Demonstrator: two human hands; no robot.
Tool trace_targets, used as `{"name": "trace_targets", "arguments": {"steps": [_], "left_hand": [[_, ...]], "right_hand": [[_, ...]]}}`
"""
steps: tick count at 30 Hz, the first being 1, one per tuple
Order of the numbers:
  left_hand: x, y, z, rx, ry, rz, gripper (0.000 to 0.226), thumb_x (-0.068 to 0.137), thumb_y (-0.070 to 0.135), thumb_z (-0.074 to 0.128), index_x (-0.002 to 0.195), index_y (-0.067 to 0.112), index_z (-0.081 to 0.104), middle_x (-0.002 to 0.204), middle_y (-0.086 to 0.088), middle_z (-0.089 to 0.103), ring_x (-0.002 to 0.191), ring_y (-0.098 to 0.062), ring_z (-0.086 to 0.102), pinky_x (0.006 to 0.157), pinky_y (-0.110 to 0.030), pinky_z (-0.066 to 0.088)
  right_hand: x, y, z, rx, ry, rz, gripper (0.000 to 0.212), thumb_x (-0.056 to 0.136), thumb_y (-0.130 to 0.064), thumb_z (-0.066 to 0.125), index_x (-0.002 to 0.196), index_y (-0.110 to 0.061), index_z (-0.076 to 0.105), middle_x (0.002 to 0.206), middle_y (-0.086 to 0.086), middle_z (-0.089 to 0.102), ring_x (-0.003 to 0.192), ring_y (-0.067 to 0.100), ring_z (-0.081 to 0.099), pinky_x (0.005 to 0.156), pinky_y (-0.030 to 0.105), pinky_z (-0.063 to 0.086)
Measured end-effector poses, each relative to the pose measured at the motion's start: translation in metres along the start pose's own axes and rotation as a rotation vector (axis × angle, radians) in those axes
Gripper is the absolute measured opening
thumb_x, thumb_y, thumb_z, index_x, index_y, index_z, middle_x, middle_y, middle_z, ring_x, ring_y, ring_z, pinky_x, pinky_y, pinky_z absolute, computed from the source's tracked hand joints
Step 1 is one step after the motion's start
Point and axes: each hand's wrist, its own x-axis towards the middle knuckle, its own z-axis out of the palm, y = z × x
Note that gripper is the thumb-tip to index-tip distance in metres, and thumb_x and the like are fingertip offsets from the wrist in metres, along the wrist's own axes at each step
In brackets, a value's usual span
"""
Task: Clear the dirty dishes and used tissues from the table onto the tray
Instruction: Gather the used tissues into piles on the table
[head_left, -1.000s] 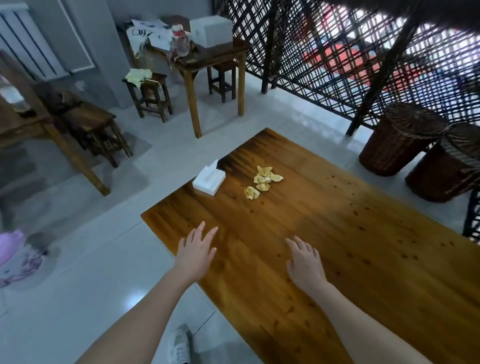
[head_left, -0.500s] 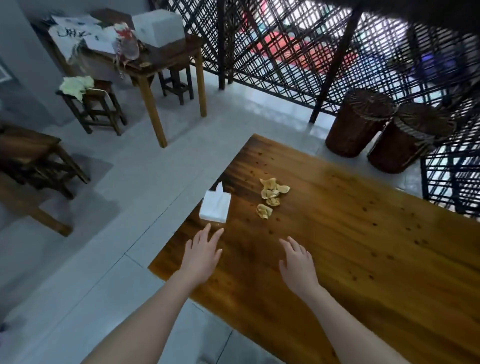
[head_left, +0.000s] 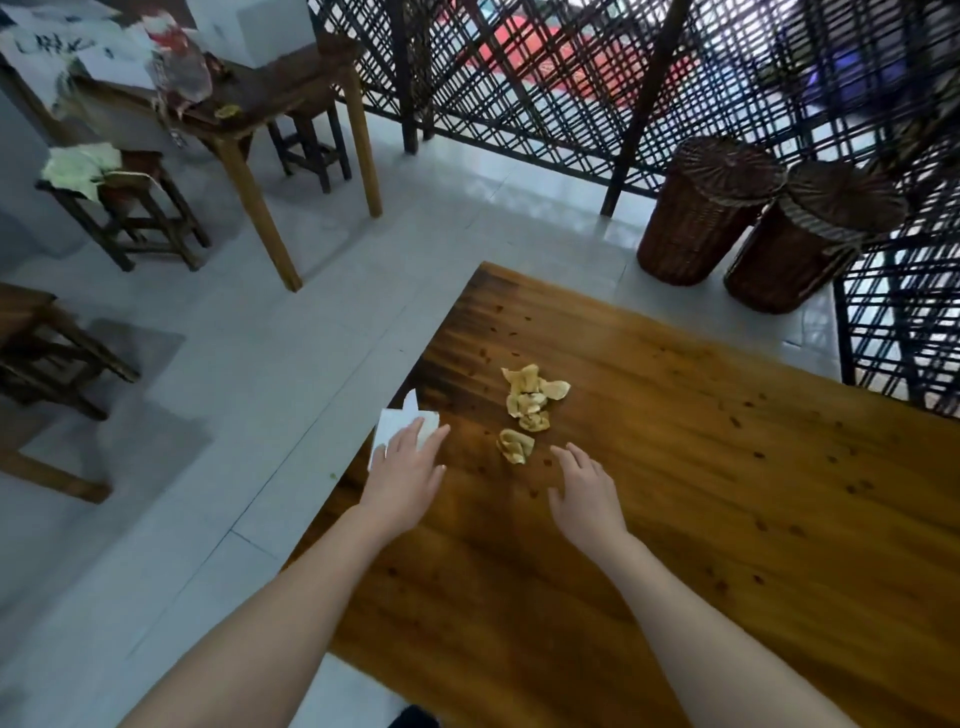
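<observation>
Several crumpled yellowish used tissues (head_left: 531, 400) lie in a small heap on the brown wooden table (head_left: 701, 493), with one more crumpled tissue (head_left: 514, 445) a little nearer to me. A white tissue pack (head_left: 395, 426) sits at the table's left edge, one sheet sticking up. My left hand (head_left: 410, 470) reaches over the pack with straight fingers, covering its near part. My right hand (head_left: 584, 486) hovers open just right of the nearest crumpled tissue, holding nothing. No tray or dishes are in view.
Two dark wicker baskets (head_left: 706, 208) stand on the floor beyond the table's far edge, against a black lattice screen (head_left: 571, 78). A second wooden table (head_left: 260, 104) with papers and a white box, plus stools (head_left: 130, 208), stands at the back left.
Both hands have moved forward across the table. My left hand now lies over the tissue pack, and my right hand has come close to the crumpled tissues. The view has shifted nearer.
</observation>
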Motion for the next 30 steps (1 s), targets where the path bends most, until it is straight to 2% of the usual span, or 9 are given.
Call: {"name": "trace_targets", "arguments": {"steps": [6, 13, 19, 22, 24, 27, 30], "left_hand": [[0.047, -0.02, -0.009, 0.086, -0.017, 0.027, 0.055, 0.102, 0.043, 0.032, 0.152, 0.034, 0.01, 0.162, -0.003, 0.005, 0.147, -0.026, 0.014, 0.116, -0.044, 0.02], [0.105, -0.047, -0.018, 0.043, -0.061, 0.062, 0.053, 0.103, 0.042, 0.031, 0.152, 0.033, 0.014, 0.161, -0.004, 0.01, 0.146, -0.027, 0.017, 0.116, -0.043, 0.018], [0.14, -0.044, -0.016, -0.01, -0.117, 0.138, 0.052, 0.103, 0.041, 0.031, 0.151, 0.033, 0.016, 0.161, -0.004, 0.009, 0.145, -0.028, 0.019, 0.116, -0.046, 0.02], [0.153, -0.041, -0.013, -0.035, -0.117, 0.18, 0.051, 0.103, 0.041, 0.032, 0.151, 0.033, 0.018, 0.16, -0.004, 0.011, 0.145, -0.027, 0.02, 0.115, -0.043, 0.021], [0.159, -0.041, -0.011, -0.075, -0.123, 0.19, 0.05, 0.102, 0.041, 0.032, 0.15, 0.032, 0.02, 0.16, -0.003, 0.013, 0.145, -0.027, 0.02, 0.115, -0.043, 0.021], [0.166, -0.045, -0.01, -0.097, -0.13, 0.201, 0.05, 0.102, 0.041, 0.032, 0.15, 0.032, 0.022, 0.16, -0.003, 0.014, 0.145, -0.026, 0.021, 0.115, -0.043, 0.021], [0.17, -0.047, -0.011, -0.084, -0.14, 0.209, 0.05, 0.103, 0.041, 0.032, 0.15, 0.03, 0.023, 0.16, -0.004, 0.014, 0.144, -0.026, 0.021, 0.116, -0.043, 0.022]], "right_hand": [[0.033, -0.011, 0.007, 0.011, -0.043, 0.029, 0.065, 0.089, -0.021, 0.06, 0.146, -0.025, 0.03, 0.153, 0.002, 0.03, 0.136, 0.024, 0.034, 0.11, 0.039, 0.03], [0.069, -0.026, 0.014, 0.018, -0.067, 0.081, 0.069, 0.087, -0.022, 0.065, 0.145, -0.025, 0.03, 0.154, 0.002, 0.028, 0.137, 0.023, 0.032, 0.111, 0.038, 0.029], [0.102, -0.038, 0.022, -0.036, -0.146, 0.117, 0.092, 0.079, -0.026, 0.075, 0.148, -0.035, 0.015, 0.158, 0.001, 0.014, 0.141, 0.026, 0.025, 0.112, 0.041, 0.027], [0.113, -0.039, 0.029, -0.058, -0.209, 0.14, 0.095, 0.078, -0.027, 0.075, 0.149, -0.036, 0.012, 0.158, 0.001, 0.011, 0.139, 0.029, 0.027, 0.111, 0.043, 0.03], [0.117, -0.04, 0.033, -0.049, -0.223, 0.155, 0.09, 0.08, -0.024, 0.073, 0.149, -0.034, 0.016, 0.158, 0.001, 0.012, 0.137, 0.029, 0.03, 0.109, 0.043, 0.032], [0.12, -0.039, 0.037, -0.035, -0.181, 0.169, 0.076, 0.08, -0.02, 0.072, 0.144, -0.03, 0.032, 0.155, 0.0, 0.02, 0.131, 0.028, 0.035, 0.104, 0.041, 0.039], [0.121, -0.039, 0.038, 0.004, -0.129, 0.163, 0.059, 0.08, -0.012, 0.069, 0.133, -0.025, 0.046, 0.145, -0.001, 0.032, 0.118, 0.025, 0.043, 0.092, 0.036, 0.048]]}}
